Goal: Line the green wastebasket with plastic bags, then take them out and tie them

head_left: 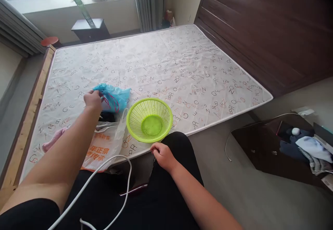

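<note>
My left hand (93,99) is closed on the gathered edge of a thin blue plastic bag (118,96) with red markings or cord showing on it. Just below it lie a black item (108,116) and a white plastic bag (104,147) printed with orange characters. A lime-green plastic basket (153,125) stands upright on the mattress, with nothing inside it. My right hand (163,156) rests with curled fingers on my black-clad knee, right beside the basket's near rim, and nothing shows in it.
The bed's patterned mattress (182,60) spreads ahead, with a dark headboard (255,22) at right. Part of a pink cloth (53,140) shows behind my left forearm. A white cable (97,171) loops across my lap. A cluttered dark bedside cabinet (260,150) stands at right.
</note>
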The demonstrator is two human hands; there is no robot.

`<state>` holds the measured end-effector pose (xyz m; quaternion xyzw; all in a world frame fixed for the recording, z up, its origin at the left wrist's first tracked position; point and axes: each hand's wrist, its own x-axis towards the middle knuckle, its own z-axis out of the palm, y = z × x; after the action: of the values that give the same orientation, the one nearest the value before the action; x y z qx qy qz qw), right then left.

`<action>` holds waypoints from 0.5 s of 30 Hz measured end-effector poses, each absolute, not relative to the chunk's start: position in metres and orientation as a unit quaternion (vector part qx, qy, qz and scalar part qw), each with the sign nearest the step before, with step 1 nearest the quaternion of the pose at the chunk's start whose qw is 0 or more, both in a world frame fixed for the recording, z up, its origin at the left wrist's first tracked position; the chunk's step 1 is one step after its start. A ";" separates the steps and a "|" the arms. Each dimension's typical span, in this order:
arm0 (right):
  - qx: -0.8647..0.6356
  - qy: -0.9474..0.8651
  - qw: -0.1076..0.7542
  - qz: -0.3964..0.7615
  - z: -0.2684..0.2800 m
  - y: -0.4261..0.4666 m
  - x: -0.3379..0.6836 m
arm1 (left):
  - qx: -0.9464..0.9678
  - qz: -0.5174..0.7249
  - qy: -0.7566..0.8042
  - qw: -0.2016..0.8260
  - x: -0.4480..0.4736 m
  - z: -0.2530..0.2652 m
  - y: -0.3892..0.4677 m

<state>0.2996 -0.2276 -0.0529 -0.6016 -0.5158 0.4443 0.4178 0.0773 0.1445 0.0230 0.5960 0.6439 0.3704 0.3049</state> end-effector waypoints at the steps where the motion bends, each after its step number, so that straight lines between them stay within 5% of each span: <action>1: -0.599 -0.524 0.414 0.441 -0.053 -0.228 0.299 | 0.566 0.414 0.642 0.309 0.077 0.047 0.139; 6: -0.542 -0.599 0.436 0.397 -0.016 -0.221 0.287 | 0.495 0.622 0.522 0.310 0.048 0.161 0.057; 12: -0.431 -0.638 0.590 0.244 0.147 -0.194 0.250 | 0.548 0.683 0.422 0.234 0.014 0.235 -0.097; 15: -0.384 -0.681 0.570 0.253 0.209 -0.187 0.216 | 0.552 0.685 0.420 0.221 0.010 0.240 -0.158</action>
<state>0.2158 -0.1875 0.2093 -0.3842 -0.6807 0.2532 0.5700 0.0097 -0.1583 0.2397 0.5521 0.4201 0.6854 0.2212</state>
